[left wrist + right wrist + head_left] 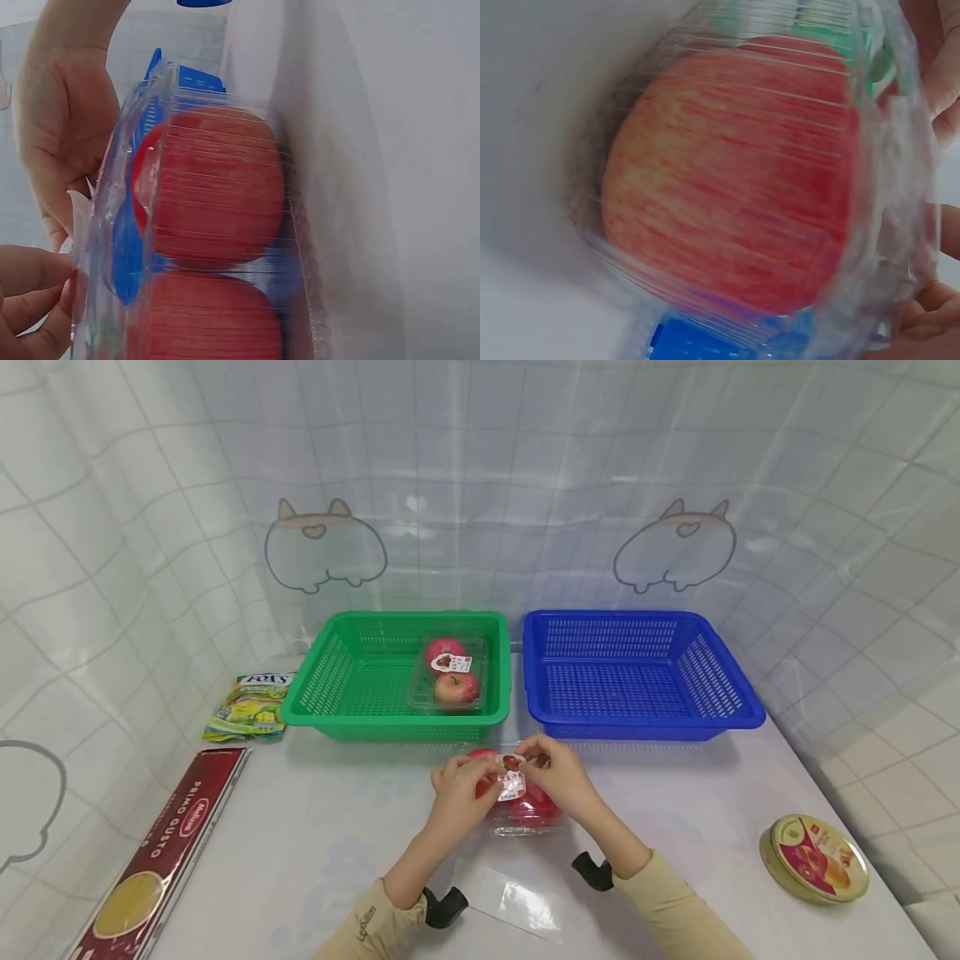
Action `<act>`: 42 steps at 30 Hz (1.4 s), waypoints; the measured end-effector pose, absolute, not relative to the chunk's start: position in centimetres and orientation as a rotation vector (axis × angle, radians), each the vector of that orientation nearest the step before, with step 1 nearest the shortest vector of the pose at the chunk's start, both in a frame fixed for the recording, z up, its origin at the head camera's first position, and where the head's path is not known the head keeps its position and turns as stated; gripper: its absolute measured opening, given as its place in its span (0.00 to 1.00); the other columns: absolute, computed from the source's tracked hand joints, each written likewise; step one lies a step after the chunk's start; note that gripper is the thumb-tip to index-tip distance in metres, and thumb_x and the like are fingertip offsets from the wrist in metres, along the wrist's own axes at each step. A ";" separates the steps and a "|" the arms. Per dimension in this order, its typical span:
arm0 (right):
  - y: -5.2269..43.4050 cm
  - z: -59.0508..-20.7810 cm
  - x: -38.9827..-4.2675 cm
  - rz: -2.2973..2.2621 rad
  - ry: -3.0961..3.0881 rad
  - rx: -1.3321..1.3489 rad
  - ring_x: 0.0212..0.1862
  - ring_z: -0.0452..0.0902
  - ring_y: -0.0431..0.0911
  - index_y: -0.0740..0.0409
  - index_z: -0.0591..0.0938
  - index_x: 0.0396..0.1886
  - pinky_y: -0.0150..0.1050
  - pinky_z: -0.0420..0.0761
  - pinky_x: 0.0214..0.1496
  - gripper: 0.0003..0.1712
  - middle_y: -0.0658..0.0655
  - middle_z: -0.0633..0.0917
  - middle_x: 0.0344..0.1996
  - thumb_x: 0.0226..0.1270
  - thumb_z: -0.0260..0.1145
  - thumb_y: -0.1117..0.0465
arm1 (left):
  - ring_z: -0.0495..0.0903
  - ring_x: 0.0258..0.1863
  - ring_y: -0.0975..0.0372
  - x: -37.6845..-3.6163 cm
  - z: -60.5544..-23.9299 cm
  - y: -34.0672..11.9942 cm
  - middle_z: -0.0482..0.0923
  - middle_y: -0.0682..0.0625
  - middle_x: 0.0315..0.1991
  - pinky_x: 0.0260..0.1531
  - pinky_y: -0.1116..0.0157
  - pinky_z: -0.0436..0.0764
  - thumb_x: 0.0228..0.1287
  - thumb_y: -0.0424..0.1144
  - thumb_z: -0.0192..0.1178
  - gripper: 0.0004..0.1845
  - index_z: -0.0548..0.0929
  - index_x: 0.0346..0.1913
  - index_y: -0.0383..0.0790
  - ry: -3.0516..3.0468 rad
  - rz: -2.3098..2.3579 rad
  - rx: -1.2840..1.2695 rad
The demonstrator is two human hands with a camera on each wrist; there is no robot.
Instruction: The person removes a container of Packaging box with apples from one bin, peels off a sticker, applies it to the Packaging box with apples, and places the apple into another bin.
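A clear plastic box (pixel 528 829) of red apples (pixel 536 806) lies on the table before me. On its lid is a white label (pixel 512 783) with a red fruit picture. My left hand (pixel 459 789) pinches the label's left side between thumb and fingers. At the opposite side, my right hand (pixel 558 777) pinches the label with bent fingers. In the left wrist view, part of the label (pixel 79 210) stands up from the lid between the hands. Through the ribbed side, an apple (pixel 735 180) fills much of the right wrist view.
Behind stands a green basket (pixel 397 720) holding another boxed pair of apples (pixel 456 687). A blue basket (pixel 645 724) stands beside it. At left are a Fox's bag (pixel 251 706) and a spaghetti pack (pixel 161 860). A round tin (pixel 813 860) sits right; a transparent sheet (pixel 506 897) lies in front.
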State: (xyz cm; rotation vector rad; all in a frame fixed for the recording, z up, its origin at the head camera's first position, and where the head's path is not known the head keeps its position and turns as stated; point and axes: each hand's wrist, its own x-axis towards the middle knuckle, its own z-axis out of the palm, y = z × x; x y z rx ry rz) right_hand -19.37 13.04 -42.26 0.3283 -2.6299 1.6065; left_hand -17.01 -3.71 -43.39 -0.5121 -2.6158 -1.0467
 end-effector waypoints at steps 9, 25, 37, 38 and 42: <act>12.8 -42.9 -19.2 1.395 -2.660 0.333 0.32 0.75 0.46 0.56 0.81 0.33 0.38 0.76 0.35 0.13 0.52 0.83 0.29 0.46 0.67 0.73 | 0.70 0.46 0.51 -17.2 -44.3 -3.5 0.83 0.50 0.39 0.43 0.50 0.60 0.50 0.34 0.66 0.07 0.84 0.35 0.44 -2.585 -0.816 -0.595; 12.7 -44.8 -18.1 0.867 -2.536 0.438 0.50 0.70 0.58 0.54 0.79 0.39 0.55 0.66 0.50 0.17 0.60 0.79 0.45 0.46 0.71 0.64 | 0.65 0.50 0.47 -16.7 -45.8 -3.0 0.73 0.45 0.46 0.41 0.49 0.61 0.48 0.35 0.64 0.12 0.85 0.39 0.47 -2.458 -0.613 -0.595; 13.0 -45.3 -17.5 0.711 -2.656 0.466 0.66 0.51 0.68 0.47 0.84 0.47 0.70 0.54 0.55 0.20 0.66 0.67 0.63 0.52 0.67 0.55 | 0.50 0.65 0.37 -17.7 -44.8 -3.8 0.61 0.36 0.65 0.52 0.36 0.55 0.54 0.46 0.56 0.25 0.77 0.58 0.50 -2.801 -0.578 -0.494; 13.0 -45.3 -17.4 0.703 -2.672 0.467 0.67 0.50 0.68 0.47 0.83 0.49 0.71 0.54 0.56 0.21 0.66 0.66 0.64 0.52 0.67 0.54 | 0.49 0.65 0.37 -17.8 -44.8 -3.9 0.60 0.37 0.66 0.53 0.36 0.54 0.54 0.47 0.55 0.26 0.76 0.59 0.51 -2.829 -0.573 -0.491; 13.3 -45.4 -16.9 0.695 -2.740 0.453 0.67 0.47 0.69 0.47 0.80 0.54 0.72 0.51 0.57 0.25 0.66 0.63 0.66 0.53 0.65 0.51 | 0.46 0.67 0.38 -18.1 -44.8 -4.3 0.57 0.38 0.68 0.55 0.35 0.52 0.55 0.50 0.52 0.28 0.73 0.62 0.55 -2.904 -0.572 -0.482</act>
